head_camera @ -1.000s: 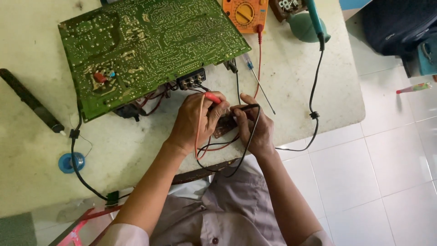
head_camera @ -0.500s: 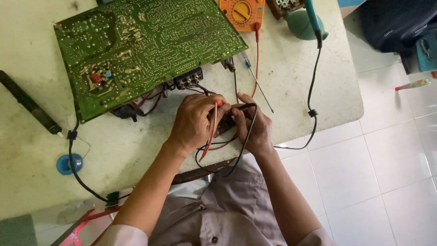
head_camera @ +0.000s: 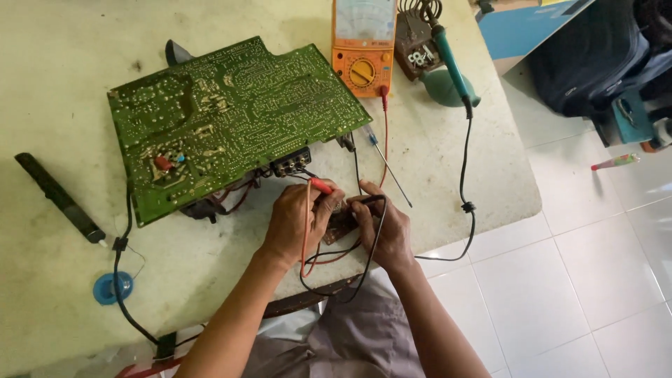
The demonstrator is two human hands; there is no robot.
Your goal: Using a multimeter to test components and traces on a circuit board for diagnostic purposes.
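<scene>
Presently in hand: probing a small brown part (head_camera: 341,222) with two meter probes, at the near edge of the counter (head_camera: 70,70).
Left hand (head_camera: 297,220): grip closed around the red probe (head_camera: 320,185), fingers curled, its tip pointing down toward the brown part.
Right hand (head_camera: 381,227): grip pinched on the black probe (head_camera: 367,200), held nearly level, its tip aimed at the same part from the other side.
Brown part: lies between the two hands, touching both and mostly hidden by the fingers; whether the tips actually touch it cannot be told.
Leads: a red lead (head_camera: 306,231) and black ones loop down from the hands over the counter edge; a red lead also runs up to the meter.
Meter (head_camera: 362,45): orange, with a needle dial, at the far side of the counter, well apart from the hands.
Circuit board (head_camera: 231,119): large, green, solder side up, tilted, just beyond the left hand.
Screwdriver (head_camera: 385,157): thin, lying between the meter and the right hand.
Soldering iron (head_camera: 451,59): teal handle, resting in its stand to the right of the meter.
Step, as judged: a reading being taken across the part.
What it calls for: both tips steady on separate contacts, and a look up at the needle without shifting either grip.
</scene>
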